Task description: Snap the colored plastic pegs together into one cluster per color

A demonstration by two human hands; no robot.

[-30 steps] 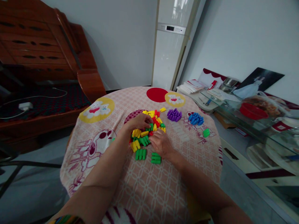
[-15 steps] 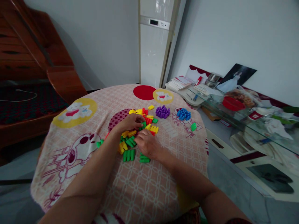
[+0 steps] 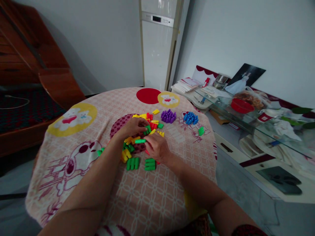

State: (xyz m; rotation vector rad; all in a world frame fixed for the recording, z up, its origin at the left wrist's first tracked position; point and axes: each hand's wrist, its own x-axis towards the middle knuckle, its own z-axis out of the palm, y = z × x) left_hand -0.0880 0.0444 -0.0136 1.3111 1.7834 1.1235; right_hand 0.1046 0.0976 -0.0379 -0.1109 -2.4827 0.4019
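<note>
My left hand point(image 3: 136, 127) is closed at the far side of the pile, its fingers on a green plastic toy piece point(image 3: 147, 130). My right hand point(image 3: 157, 146) pinches another green toy piece point(image 3: 140, 141) and holds it over the pile, just below the left fingers. Around both hands lie yellow pieces point(image 3: 126, 155), red pieces point(image 3: 149, 116) and more green ones. Nearer to me, two flat green groups, one on the left point(image 3: 133, 163) and one on the right point(image 3: 150, 164), sit side by side. My right palm partly covers some red pieces.
Farther right on the cloth-covered table point(image 3: 157, 196) stand a purple cluster point(image 3: 168, 116) and a blue cluster point(image 3: 190, 118), with a green piece point(image 3: 201, 131) beside them. A cluttered glass shelf point(image 3: 228, 114) runs along the right. A wooden seat point(image 3: 56, 85) is at left.
My right hand has lifted a green piece off the pile and moved slightly right. The right-hand green group near me is now uncovered. My left hand stays at the green piece.
</note>
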